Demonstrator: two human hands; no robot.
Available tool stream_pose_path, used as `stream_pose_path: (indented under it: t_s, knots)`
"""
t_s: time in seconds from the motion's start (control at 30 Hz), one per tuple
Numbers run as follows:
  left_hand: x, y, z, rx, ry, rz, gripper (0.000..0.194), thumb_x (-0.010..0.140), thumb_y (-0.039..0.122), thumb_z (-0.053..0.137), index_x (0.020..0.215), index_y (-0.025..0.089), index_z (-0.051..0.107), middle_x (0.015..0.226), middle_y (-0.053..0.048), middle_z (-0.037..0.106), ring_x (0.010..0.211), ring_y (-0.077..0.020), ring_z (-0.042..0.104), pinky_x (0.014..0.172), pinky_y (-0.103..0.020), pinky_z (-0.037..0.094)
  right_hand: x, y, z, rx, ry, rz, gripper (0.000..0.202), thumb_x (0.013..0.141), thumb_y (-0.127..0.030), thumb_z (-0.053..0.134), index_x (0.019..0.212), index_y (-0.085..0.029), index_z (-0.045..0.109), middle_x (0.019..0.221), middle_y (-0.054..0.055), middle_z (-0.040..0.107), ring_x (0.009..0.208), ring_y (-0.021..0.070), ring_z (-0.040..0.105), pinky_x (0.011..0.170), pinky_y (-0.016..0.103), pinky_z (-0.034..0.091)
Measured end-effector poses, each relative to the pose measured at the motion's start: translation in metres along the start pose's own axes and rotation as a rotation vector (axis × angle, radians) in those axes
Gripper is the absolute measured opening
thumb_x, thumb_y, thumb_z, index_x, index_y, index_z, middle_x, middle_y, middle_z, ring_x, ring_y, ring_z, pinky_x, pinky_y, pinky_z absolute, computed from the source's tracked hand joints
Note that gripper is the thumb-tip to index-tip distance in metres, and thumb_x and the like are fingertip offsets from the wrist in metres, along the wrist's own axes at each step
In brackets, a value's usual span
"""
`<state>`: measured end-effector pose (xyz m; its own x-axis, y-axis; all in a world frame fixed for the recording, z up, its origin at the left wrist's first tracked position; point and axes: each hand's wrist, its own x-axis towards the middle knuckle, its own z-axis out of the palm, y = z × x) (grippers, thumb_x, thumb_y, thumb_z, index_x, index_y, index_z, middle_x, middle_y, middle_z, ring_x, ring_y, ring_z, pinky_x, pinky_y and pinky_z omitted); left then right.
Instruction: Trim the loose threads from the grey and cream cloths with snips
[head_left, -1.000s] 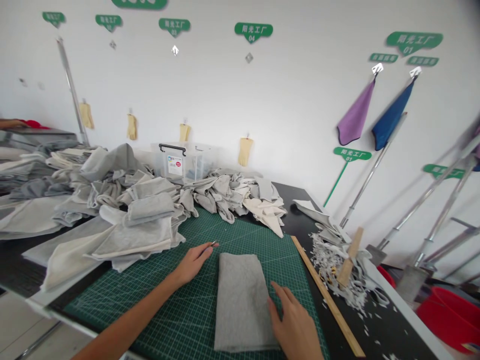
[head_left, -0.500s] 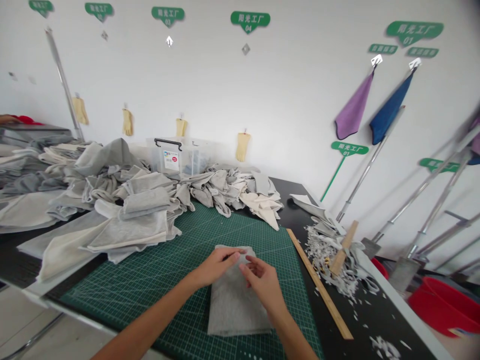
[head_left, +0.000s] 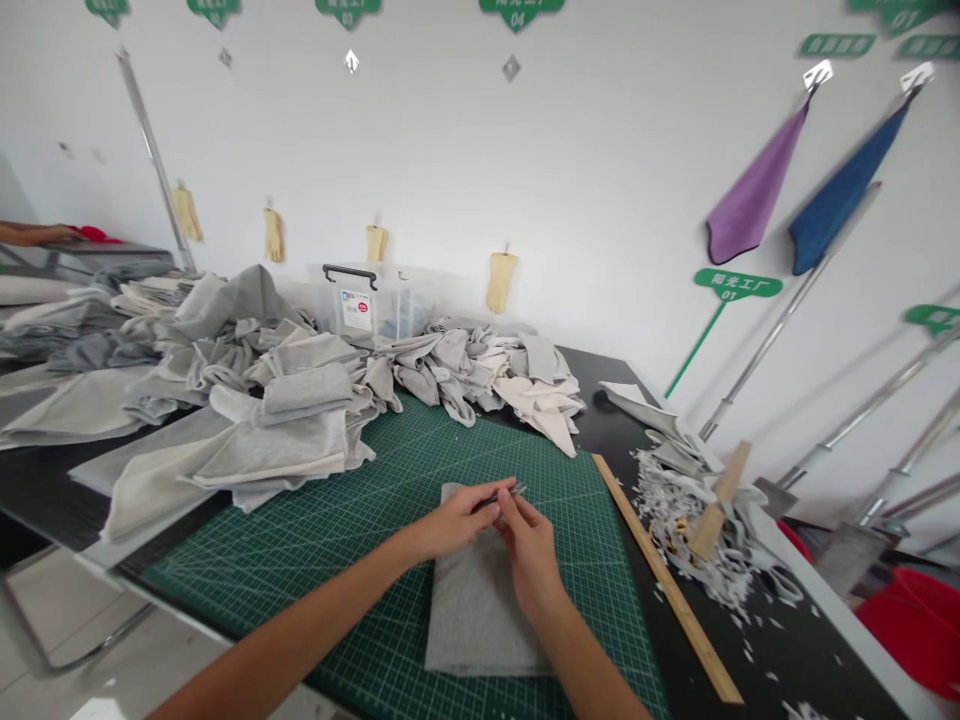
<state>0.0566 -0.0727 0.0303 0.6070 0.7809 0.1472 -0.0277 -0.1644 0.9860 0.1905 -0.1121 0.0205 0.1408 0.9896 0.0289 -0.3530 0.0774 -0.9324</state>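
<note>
A folded grey cloth [head_left: 476,620] lies flat on the green cutting mat [head_left: 360,560], close to me. Over its far end, my left hand [head_left: 457,520] is closed around a small dark tool with a metal tip [head_left: 519,489]; most of the tool is hidden, so its kind is unclear. My right hand [head_left: 532,545] meets it from the right, thumb and fingers pinched together by the metal tip. What the right fingertips grip is covered by the fingers.
Heaps of grey and white cloths [head_left: 307,390] cover the left and back, before a clear plastic box [head_left: 367,305]. A wooden ruler [head_left: 667,580] lies along the mat's right edge. Beyond it are white scraps [head_left: 675,500] and a wooden piece [head_left: 720,505]. Another person's arm [head_left: 34,234] shows far left.
My hands have come together over the cloth's far end, and the metal tip now shows between them. The view has shifted, so the surroundings sit differently in the picture.
</note>
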Motion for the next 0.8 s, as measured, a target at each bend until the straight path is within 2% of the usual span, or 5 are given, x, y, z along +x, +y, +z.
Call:
stream_pose_path:
  t_s: [0.13,0.3,0.57,0.7,0.8]
  knots:
    - [0.008,-0.006,0.002,-0.093,-0.138,-0.025,0.056,0.089,0.042,0.054,0.141,0.027,0.04,0.082,-0.002,0.058,0.055,-0.0085,0.037,0.05,-0.019,0.031,0.003,0.002,-0.012,0.069,-0.057,-0.018,0.021,0.075,-0.036,0.071,0.083,-0.017,0.073,0.076,0.003,0.068,0.072,0.0171,0.06,0.073,0.031,0.048]
    - [0.003,-0.019,0.0,-0.119,-0.149,-0.044,0.066,0.088,0.042,0.056,0.146,0.036,0.024,0.118,-0.008,0.054,0.066,-0.0095,0.044,0.053,-0.019,0.036,0.002,0.008,-0.017,-0.018,-0.034,-0.021,0.021,0.074,-0.035,0.072,0.086,-0.018,0.074,0.088,0.006,0.072,0.086,0.0211,0.063,0.083,0.034,0.047]
    - [-0.004,-0.013,0.001,-0.035,-0.127,-0.021,0.058,0.091,0.036,0.053,0.144,0.032,0.032,0.133,-0.008,0.051,0.067,-0.0096,0.049,0.054,-0.02,0.037,-0.004,0.012,-0.013,-0.078,0.008,-0.059,0.022,0.077,-0.036,0.068,0.091,-0.02,0.074,0.091,0.005,0.072,0.091,0.0215,0.061,0.087,0.033,0.045]
    - [-0.003,-0.011,0.001,0.105,-0.078,0.031,0.053,0.092,0.036,0.051,0.142,0.028,0.038,0.139,-0.008,0.048,0.095,-0.0205,0.057,0.07,-0.029,0.047,-0.002,0.014,-0.017,-0.05,0.077,-0.058,0.03,0.076,-0.041,0.068,0.094,-0.018,0.073,0.088,0.006,0.071,0.085,0.0211,0.061,0.082,0.033,0.047]
    - [-0.003,-0.008,0.002,0.201,-0.086,0.072,0.05,0.094,0.036,0.046,0.142,0.026,0.038,0.145,-0.007,0.041,0.119,-0.0264,0.049,0.089,-0.039,0.045,0.0,0.016,-0.02,-0.07,0.1,-0.079,0.029,0.076,-0.041,0.068,0.09,-0.016,0.073,0.082,0.005,0.07,0.079,0.0194,0.06,0.077,0.031,0.047]
